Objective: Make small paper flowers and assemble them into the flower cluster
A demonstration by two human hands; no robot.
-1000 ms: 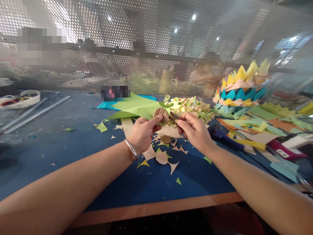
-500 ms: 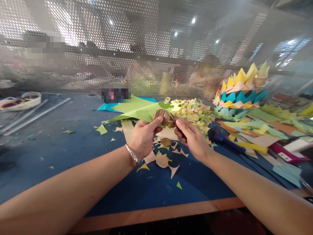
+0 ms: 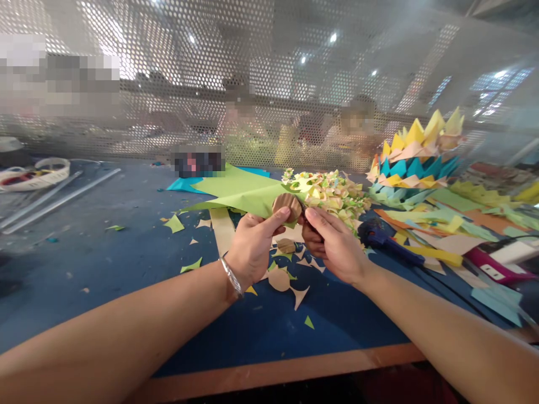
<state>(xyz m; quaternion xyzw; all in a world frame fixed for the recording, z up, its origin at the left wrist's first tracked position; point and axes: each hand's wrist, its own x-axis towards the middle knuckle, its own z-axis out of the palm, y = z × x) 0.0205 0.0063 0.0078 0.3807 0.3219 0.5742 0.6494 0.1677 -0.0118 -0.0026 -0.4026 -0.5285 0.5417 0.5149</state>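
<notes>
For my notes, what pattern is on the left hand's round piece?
The round piece has lighter and darker brown stripes, seen best in the head view.

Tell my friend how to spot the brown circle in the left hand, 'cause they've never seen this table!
On the blue table, find the left hand, with a silver bracelet on its wrist. At its thumb tip is a ridged brown disc, over green paper. Another brown disc lies among scraps; yours is the one held up.
</notes>
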